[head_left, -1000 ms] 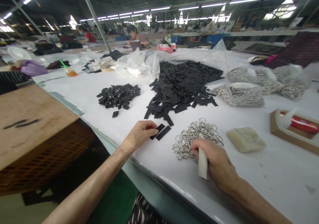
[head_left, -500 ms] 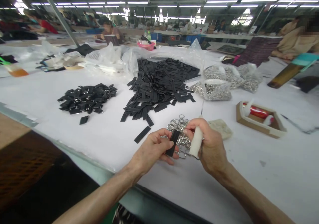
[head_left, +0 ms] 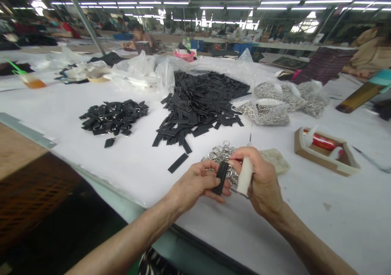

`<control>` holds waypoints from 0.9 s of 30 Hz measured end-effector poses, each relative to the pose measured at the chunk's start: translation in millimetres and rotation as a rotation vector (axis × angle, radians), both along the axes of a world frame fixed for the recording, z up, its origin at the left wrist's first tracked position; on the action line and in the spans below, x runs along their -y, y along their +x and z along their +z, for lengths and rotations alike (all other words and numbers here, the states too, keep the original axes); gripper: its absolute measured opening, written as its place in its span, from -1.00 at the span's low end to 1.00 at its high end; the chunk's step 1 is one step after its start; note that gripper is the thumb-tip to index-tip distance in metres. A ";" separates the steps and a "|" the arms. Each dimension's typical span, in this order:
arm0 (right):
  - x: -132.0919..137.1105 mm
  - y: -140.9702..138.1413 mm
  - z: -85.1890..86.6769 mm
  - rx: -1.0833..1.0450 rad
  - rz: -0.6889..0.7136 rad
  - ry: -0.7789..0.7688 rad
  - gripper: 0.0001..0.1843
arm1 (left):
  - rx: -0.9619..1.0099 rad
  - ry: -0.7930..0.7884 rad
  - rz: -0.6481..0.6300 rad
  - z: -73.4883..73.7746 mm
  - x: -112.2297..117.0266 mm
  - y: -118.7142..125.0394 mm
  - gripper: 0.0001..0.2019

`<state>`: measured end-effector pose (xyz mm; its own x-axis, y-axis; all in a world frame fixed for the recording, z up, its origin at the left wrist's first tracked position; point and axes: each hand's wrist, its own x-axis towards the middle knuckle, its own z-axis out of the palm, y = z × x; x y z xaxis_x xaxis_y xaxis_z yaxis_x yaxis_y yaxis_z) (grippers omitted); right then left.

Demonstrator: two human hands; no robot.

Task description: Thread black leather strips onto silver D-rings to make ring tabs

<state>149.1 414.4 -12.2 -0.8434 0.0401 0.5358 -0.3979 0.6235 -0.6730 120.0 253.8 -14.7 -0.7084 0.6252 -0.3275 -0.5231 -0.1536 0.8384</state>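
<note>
Head view: left hand (head_left: pixel 192 187), right hand (head_left: pixel 262 181) over white worktable (head_left: pixel 320 234), factory hall (head_left: pixel 195 26).

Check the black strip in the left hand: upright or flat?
Upright: the black strip stands on end, pinched by the left hand, over the metal rings.

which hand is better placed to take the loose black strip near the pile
Probably the left hand: it lies closer to the loose black strip, though it holds another strip. The right hand sits farther off, gripping a white-handled tool.
</note>
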 end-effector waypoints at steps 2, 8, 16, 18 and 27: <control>1.3 0.9 0.8 -0.028 -0.002 -0.007 -0.96 | 0.026 0.031 0.013 -1.9 1.2 0.7 -0.80; 3.7 2.6 1.4 -0.135 0.076 0.199 -0.92 | -0.049 -0.008 0.046 -2.4 1.3 5.5 -0.84; 6.0 -0.4 7.9 -0.513 0.118 0.855 -0.66 | -0.356 -0.195 0.148 5.0 1.1 13.0 -0.69; 6.9 0.3 6.7 -0.551 0.109 0.922 -0.67 | -0.335 -0.170 0.137 3.7 2.2 12.7 -0.61; 9.2 4.8 0.1 -0.472 0.124 0.707 -0.75 | -0.036 0.150 0.142 -2.5 8.3 5.8 -0.55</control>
<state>153.9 405.1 -12.1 -0.5021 -0.5129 0.6963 -0.6313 0.7676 0.1102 125.8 245.5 -17.1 -0.8023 0.5584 -0.2109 -0.4573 -0.3480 0.8184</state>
